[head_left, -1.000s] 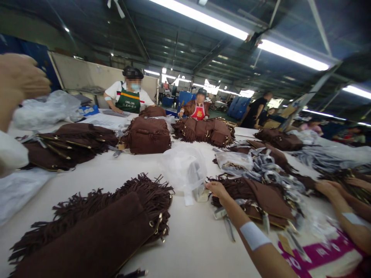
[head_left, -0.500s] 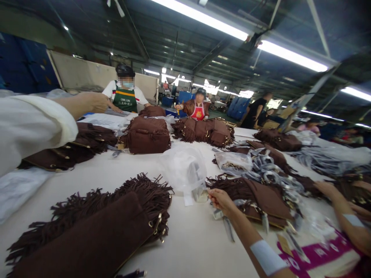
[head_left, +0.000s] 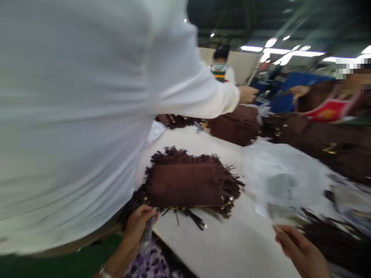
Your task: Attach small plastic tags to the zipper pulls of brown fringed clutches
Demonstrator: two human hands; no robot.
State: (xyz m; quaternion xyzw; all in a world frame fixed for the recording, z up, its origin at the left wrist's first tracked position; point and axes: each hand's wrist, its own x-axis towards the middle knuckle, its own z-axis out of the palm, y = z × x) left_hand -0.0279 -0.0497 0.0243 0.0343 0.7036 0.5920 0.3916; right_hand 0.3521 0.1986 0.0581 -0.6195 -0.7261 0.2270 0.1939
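At the lower left, my left hand [head_left: 142, 218] is closed on a narrow grey strip [head_left: 147, 231], close to the near left corner of a dark brown fringed bag [head_left: 185, 185]. The bag lies flat with gold-coloured metal fittings along its near edge. My right hand [head_left: 301, 247] is pinched at the lower right, on the edge of a small clear packet [head_left: 282, 214]. Motion blur softens the packet's outline. Just behind it lies a crumpled translucent plastic bag [head_left: 286, 173].
A co-worker in a white shirt [head_left: 101, 116] blocks the left side, one arm reaching over the table [head_left: 226, 247]. Brown bags [head_left: 234, 123] are stacked beyond. More dark fringe [head_left: 333, 239] lies right of my right hand. Two other people stand across the table.
My view has swung left and nearer to the fringed bag. The white-shirted co-worker now fills the left side. My left hand has come into view; my right hand stays at the clear packet.
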